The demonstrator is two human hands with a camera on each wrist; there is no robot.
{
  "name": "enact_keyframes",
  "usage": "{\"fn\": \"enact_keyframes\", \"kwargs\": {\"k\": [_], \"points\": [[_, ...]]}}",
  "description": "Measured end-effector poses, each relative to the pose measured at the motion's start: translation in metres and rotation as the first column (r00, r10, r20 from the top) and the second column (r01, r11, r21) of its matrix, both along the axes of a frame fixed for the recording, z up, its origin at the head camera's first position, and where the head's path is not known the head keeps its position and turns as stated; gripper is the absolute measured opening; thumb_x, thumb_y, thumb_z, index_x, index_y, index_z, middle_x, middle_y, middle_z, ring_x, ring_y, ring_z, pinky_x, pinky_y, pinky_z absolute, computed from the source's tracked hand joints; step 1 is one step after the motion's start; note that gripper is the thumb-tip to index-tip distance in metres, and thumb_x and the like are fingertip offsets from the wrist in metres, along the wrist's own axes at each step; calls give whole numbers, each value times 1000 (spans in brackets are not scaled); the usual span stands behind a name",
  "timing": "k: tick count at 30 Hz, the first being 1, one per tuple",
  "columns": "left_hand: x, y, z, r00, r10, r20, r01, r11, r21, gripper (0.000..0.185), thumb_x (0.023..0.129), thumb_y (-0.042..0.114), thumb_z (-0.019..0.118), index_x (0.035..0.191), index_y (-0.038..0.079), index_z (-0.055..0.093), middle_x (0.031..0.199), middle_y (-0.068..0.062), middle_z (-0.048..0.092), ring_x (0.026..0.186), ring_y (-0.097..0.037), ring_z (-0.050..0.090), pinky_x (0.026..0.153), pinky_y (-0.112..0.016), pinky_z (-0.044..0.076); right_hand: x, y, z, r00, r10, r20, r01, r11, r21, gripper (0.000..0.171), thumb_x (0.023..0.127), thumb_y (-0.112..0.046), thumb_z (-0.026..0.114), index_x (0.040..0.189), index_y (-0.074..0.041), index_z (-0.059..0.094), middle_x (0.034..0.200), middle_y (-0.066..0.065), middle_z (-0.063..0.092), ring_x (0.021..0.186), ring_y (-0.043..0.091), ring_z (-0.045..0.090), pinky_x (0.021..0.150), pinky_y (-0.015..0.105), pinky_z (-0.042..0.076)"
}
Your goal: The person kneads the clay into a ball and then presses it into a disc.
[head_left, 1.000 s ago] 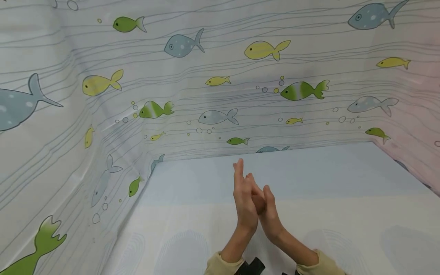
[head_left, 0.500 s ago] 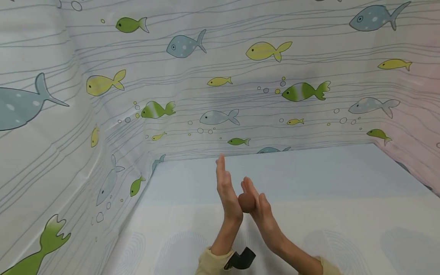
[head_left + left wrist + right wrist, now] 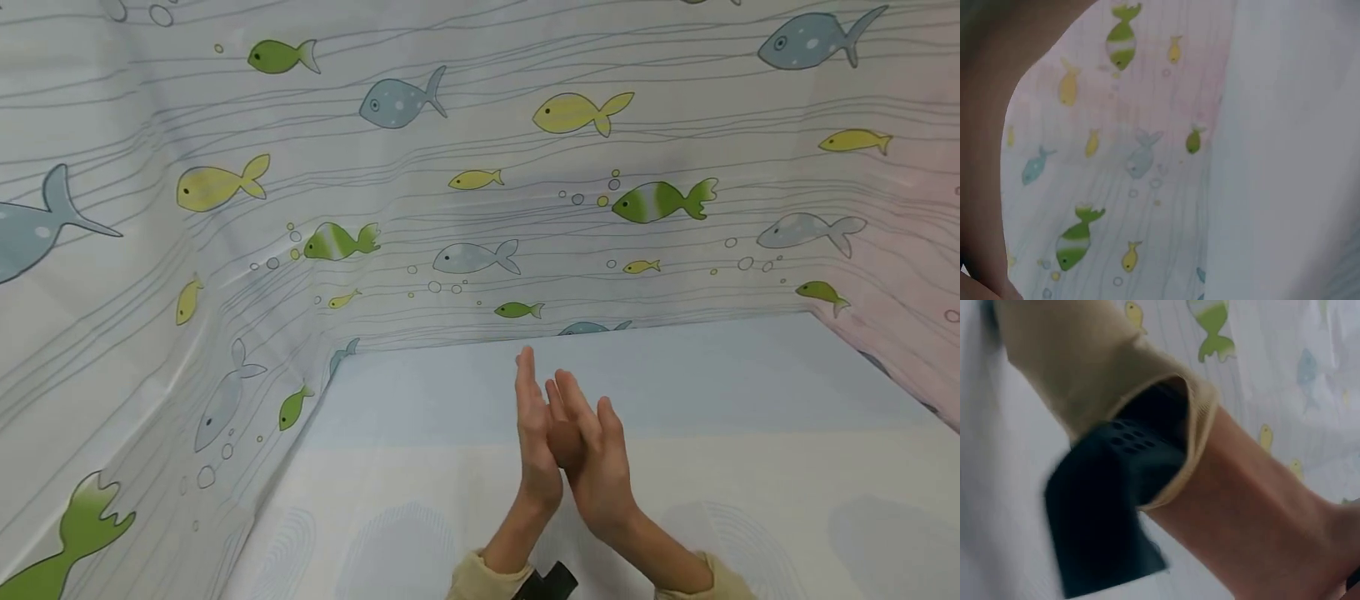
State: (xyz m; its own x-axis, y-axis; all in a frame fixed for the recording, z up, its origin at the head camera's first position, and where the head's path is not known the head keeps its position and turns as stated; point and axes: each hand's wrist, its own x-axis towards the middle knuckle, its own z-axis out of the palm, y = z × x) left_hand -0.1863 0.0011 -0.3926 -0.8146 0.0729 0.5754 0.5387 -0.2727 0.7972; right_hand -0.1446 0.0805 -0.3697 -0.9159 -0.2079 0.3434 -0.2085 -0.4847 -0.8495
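L hand [image 3: 536, 442] & R hand [image 3: 604, 475], fingers ~straight, press brown ball [image 3: 565, 444] btwn palms. Fish-print sheet [image 3: 480, 137] behind (bit creased).

— Where does the head view sit?
— Above, facing forward and down across the worktop [image 3: 435, 392], left hand [image 3: 537, 446] and right hand [image 3: 609, 475] low in the middle.
— And the wrist views?
— Close in. The left lies on its side, skin [image 3: 984, 156] crowding its edge, facing the fish-print sheet [image 3: 1129, 112]; the right faces a near forearm [image 3: 1247, 506] and sleeve [image 3: 1085, 356]. All three share the sheet.
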Motion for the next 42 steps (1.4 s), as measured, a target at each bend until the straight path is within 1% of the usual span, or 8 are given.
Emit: {"fn": "enact_keyframes", "kwargs": {"k": [4,7,13,19,25,33,39,42], "points": [[12,14,-6,998,-58,-37,56,997,-57,65,102,35,30,160,16,7,166,1,4,153,-20,-3,121,-26,7,-6,8,1,997,-54,63,59,995,-79,71,102,-53,1,158,-11,-10,167,-1,-3,153,15,0,117,17,16],[19,20,-5,997,-76,-3,76,995,-60,66,101,33,33,160,21,7,166,5,6,153,-15,3,120,-23,9,-10,12,2,997,-60,56,66,990,-127,72,102,-54,3,158,-11,-13,167,0,-7,153,15,-3,121,24,9],[27,26,-4,994,-107,36,109,992,-57,66,100,37,34,160,25,8,165,6,5,153,-15,5,122,-30,9,-20,20,1,997,-34,70,49,974,-221,74,102,-54,8,156,-12,-20,165,1,-19,151,17,-15,122,30,-1],[36,30,-3,989,-139,40,142,986,-85,65,101,36,34,160,23,9,166,7,5,153,-18,0,120,-52,13,-33,31,-3,993,-50,109,82,945,-317,75,102,-54,12,155,-14,-22,164,-1,-23,151,16,-19,121,35,-9],[42,30,3,986,-163,26,165,980,-115,66,101,39,34,160,24,9,166,7,-1,153,-22,-5,117,-56,19,-43,37,-9,990,-126,61,139,949,-283,77,102,-54,16,155,-12,-22,163,1,-24,150,16,-21,120,37,-14],[35,21,8,998,-54,-22,51,991,-125,63,102,38,30,160,21,13,166,5,9,153,-23,-3,117,-62,8,-37,21,-21,992,-124,1,123,979,-164,73,102,-53,9,157,-11,-17,165,2,-19,151,18,-18,119,41,-15],[17,9,4,999,16,46,-13,998,-62,60,102,35,29,159,19,17,165,4,14,153,-17,5,122,-39,10,-21,1,-29,989,-79,-125,83,996,28,68,102,-48,-3,158,-10,-9,167,1,-9,152,10,-6,118,17,9],[7,3,3,996,31,82,-30,999,-13,62,102,35,28,159,15,17,165,1,15,152,-19,10,122,-39,13,-14,-7,-28,982,-79,-173,95,991,89,66,103,-44,-6,158,-8,-5,167,3,-7,151,7,0,114,11,14]]}}
